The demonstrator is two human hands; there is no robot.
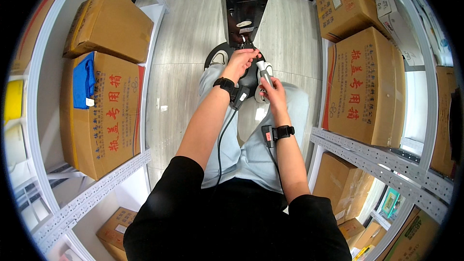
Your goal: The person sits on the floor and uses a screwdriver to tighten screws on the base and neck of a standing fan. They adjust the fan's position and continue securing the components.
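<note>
In front of me stands a tall black appliance (pixel 245 7) on a round black base (pixel 216 50), with a pale oval label low on its body. Close to its lower end, my left hand (pixel 241 63) has its fingers pinched together beside a short dark cord; what they hold is too small to make out. My right hand (pixel 274 93) is closed around a grey cylindrical tool (pixel 264 71) with a white flared end. That white end points up toward the left fingertips, close to them.
Metal shelving flanks me on both sides. Cardboard boxes fill the left shelf (pixel 104 111) and the right shelf (pixel 382 147); a blue cloth (pixel 84 82) lies over one box. My shoes straddle the base on a grey wood-look floor (pixel 179 67). Black cables run from my wrist straps.
</note>
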